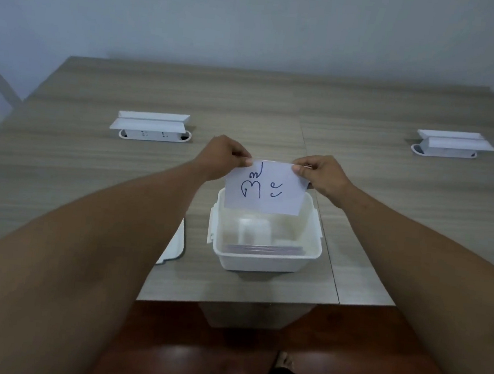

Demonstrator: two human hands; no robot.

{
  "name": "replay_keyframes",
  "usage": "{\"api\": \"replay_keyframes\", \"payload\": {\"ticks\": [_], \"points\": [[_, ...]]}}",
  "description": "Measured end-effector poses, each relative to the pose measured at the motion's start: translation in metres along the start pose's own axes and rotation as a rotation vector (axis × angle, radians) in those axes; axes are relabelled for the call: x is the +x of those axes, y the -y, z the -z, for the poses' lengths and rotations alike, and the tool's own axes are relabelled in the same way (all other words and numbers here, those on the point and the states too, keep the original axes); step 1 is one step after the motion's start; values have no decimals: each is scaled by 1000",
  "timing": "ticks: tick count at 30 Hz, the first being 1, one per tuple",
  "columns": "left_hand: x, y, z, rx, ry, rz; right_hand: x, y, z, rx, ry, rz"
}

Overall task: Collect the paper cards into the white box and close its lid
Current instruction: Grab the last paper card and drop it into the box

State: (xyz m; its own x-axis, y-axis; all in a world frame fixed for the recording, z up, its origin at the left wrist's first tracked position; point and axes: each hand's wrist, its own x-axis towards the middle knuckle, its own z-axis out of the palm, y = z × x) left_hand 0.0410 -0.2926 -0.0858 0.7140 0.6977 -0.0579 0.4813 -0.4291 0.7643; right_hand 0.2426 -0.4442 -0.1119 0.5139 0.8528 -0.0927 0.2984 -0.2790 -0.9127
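So the card is hanging upright right over the far side of the box, its bottom edge dipping just past the far rim. It's white with some blue handwritten marks facing the camera. Both hands are holding it by the top corners: the left hand is pinching the top left corner between thumb and fingers, and the right hand is pinching the top right corner the same way. So both are clamped on that one card.

The box is sitting open near the front edge of the table, and there's a stack of cards lying flat inside, against the near wall. Can't tell how many, they're kind of blurry.

The lid is lying on the table just left of the box, mostly hiding behind the left forearm.

Farther out, two white socket units are sitting in the tabletop, one back left and one back right, both well apart from the box. Bare feet are showing on the reddish floor under the table edge.
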Motion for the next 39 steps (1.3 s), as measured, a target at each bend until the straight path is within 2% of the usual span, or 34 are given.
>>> {"api": "replay_keyframes", "payload": {"ticks": [11,16,19,22,29,35,39], "points": [[-53,27,-64,186,113,138,-36,-55,-12,-274,173,-79],[-63,38,-83,399,288,144,-43,-61,-17,-605,430,-54],[-65,38,-89,416,374,201,-44,-59,-21,-693,545,-50],[-58,33,-83,408,440,247,-40,-57,-22,-712,579,-65],[-42,20,-37,357,104,200,-10,-12,-41,-641,337,101],[-44,53,31,387,-49,281,16,39,-92,-579,295,171],[-48,110,72,416,-90,398,34,60,-152,-586,325,145]]}}
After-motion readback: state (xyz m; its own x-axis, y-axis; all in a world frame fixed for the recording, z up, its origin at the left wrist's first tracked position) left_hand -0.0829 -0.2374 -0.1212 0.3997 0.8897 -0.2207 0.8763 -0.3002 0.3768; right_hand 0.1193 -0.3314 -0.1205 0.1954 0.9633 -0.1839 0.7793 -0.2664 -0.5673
